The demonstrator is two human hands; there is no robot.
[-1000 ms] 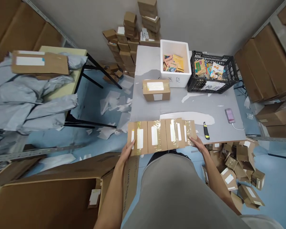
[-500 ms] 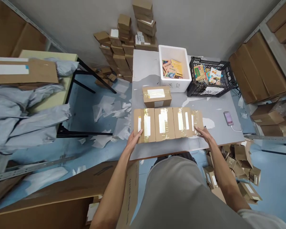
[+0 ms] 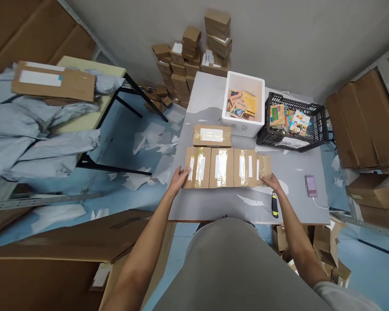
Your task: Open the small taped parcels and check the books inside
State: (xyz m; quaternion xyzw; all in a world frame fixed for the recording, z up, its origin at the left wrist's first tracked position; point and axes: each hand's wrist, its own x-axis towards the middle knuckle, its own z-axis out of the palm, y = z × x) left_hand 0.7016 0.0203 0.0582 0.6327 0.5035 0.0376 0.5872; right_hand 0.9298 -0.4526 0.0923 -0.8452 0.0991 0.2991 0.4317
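A row of several taped cardboard boxes (image 3: 227, 167) with white labels lies on the grey table (image 3: 214, 203), pressed together side by side. My left hand (image 3: 179, 178) grips the left end of the row. My right hand (image 3: 269, 181) presses against its right end. One more taped box (image 3: 212, 135) sits just behind the row, touching or nearly touching it.
A white foam bin (image 3: 245, 125) and a black crate (image 3: 291, 139) hold booklets at the back. A utility knife (image 3: 274, 204) and a phone (image 3: 310, 185) lie to the right. Stacked small boxes (image 3: 194, 52) stand behind; loose boxes and paper scraps litter the floor.
Both hands have carried the row of boxes from the table's near edge farther onto the table, up to the single box behind.
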